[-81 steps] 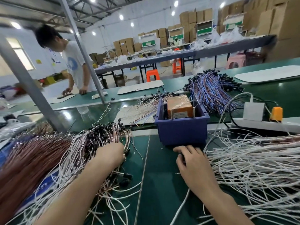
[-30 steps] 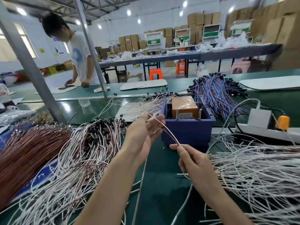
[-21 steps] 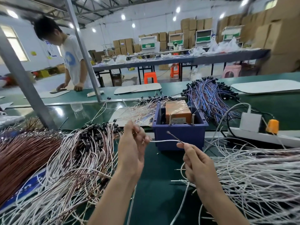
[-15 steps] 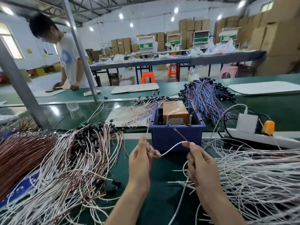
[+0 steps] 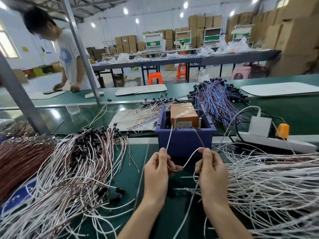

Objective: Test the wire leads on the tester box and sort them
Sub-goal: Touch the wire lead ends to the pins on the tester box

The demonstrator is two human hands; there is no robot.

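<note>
Left hand (image 5: 158, 171) and right hand (image 5: 211, 171) each pinch one white wire (image 5: 189, 157), its ends raised at the blue box (image 5: 184, 140) rim; bare counter (image 5: 131, 178) lies between wire piles (image 5: 72, 169).

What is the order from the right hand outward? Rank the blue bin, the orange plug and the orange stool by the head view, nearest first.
1. Blue bin: just ahead of the right hand.
2. Orange plug: off to the right, on the power strip.
3. Orange stool: far back on the floor, beyond the belt.
</note>
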